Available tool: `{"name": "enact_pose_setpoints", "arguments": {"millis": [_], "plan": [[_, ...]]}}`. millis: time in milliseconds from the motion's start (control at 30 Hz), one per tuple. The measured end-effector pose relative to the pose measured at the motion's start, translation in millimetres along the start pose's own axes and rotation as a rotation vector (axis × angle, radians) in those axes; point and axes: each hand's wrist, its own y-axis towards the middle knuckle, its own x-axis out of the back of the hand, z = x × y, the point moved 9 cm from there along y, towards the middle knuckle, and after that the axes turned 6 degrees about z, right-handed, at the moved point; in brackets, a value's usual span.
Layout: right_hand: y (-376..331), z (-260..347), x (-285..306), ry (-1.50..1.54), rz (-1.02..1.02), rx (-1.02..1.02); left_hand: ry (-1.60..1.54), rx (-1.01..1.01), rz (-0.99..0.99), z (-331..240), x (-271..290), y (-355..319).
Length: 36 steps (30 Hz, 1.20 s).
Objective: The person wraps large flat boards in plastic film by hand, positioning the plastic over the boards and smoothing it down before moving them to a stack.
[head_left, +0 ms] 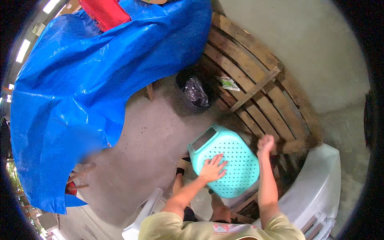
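Observation:
A teal plastic piece (240, 160) with rows of small holes lies tilted in front of my body. It looks like a stool seat or the bottom of a basket, with a wide rectangular opening at its upper left. My left hand (214, 168) rests flat on the perforated face, fingers spread. Just off the piece's right edge, my right hand (265, 145) is raised with curled fingers. Whatever it may hold is hidden. My legs show partly beneath the teal piece.
A wooden slatted pallet (256, 86) stands ahead to the right, with a black lined bin (195, 96) beside it. Blue tarpaulin (80, 80) covers the left side, and a red bundle (106, 14) tops it. White plastic (314, 184) lies to my right; a white chair (146, 214) is below left.

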Motion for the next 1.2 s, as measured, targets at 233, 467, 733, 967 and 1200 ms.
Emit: {"name": "enact_pose_setpoints", "arguments": {"millis": [233, 467, 733, 967, 1200], "plan": [[70.7, -174.5, -241.8, -0.377, 0.289, -0.397, -0.053, -0.038, 0.016, 2.8, 6.2, -0.9], [42.8, -194.1, -283.0, -0.840, 0.259, 0.090, -0.148, -0.158, 0.477, 6.5, -23.7, -11.7], [-183.2, -122.7, -192.1, -1.386, 0.868, 0.284, -0.158, -0.317, 0.258, 6.4, 6.2, -20.0], [-331.5, 38.5, -31.7, -1.079, 0.116, 0.314, 0.191, -0.399, 0.623, 7.7, 9.2, -39.7], [-555.9, -11.6, 168.6, -1.029, -0.366, 0.265, 0.334, -0.277, 0.812, -42.8, -31.4, -108.4]]}}
